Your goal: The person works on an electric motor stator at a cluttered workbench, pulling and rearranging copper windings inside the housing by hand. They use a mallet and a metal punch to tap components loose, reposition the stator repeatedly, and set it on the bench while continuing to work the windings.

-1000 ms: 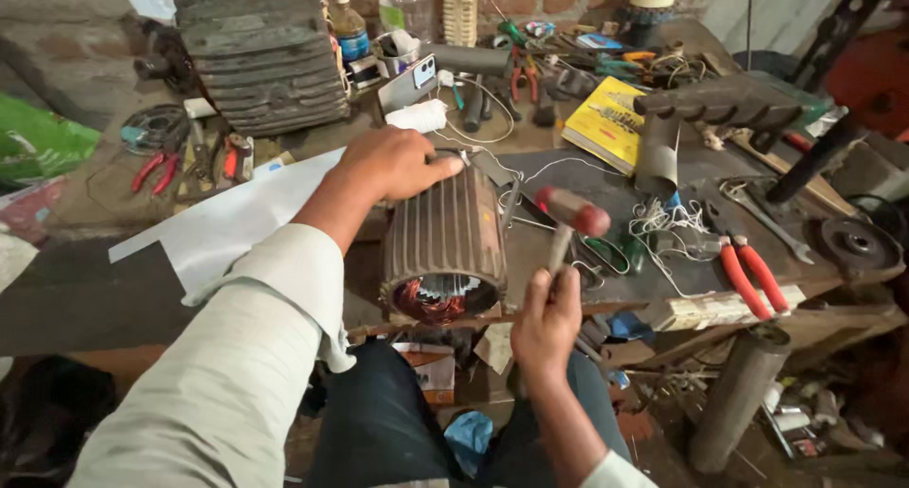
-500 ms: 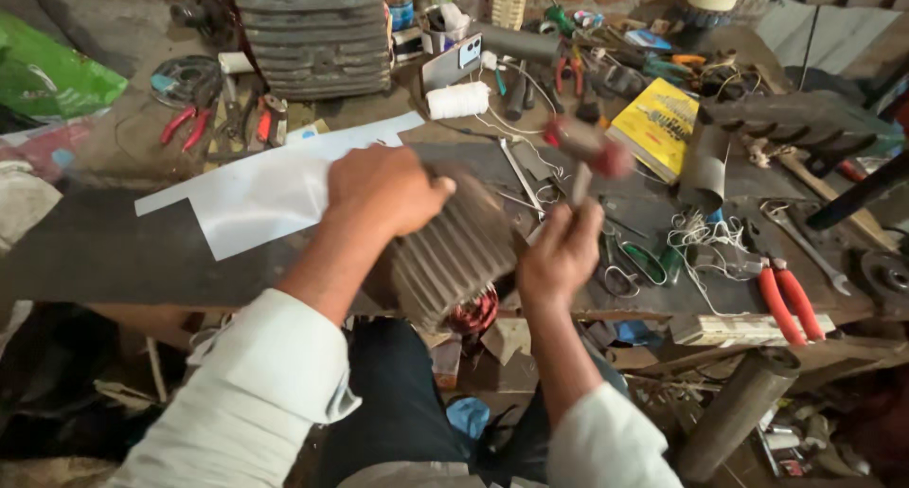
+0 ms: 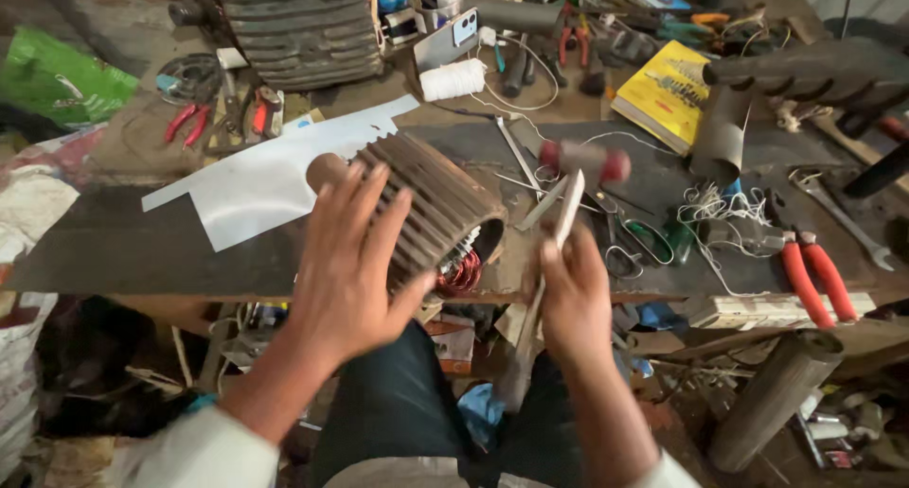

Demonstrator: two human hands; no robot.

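Stator core (image 3: 431, 209), ribbed and dark with copper windings showing at its open end, lies tilted on its side at the front edge of the cluttered surface (image 3: 95, 251), partly over a white sheet (image 3: 256, 180). On it rests the left hand (image 3: 350, 261), fingers spread wide across the ribs. Just right, the right hand (image 3: 571, 294) has its fingers wrapped around the handle of a blurred hammer (image 3: 582, 161), its head above the surface. Farther right lie red-handled pliers (image 3: 814, 280).
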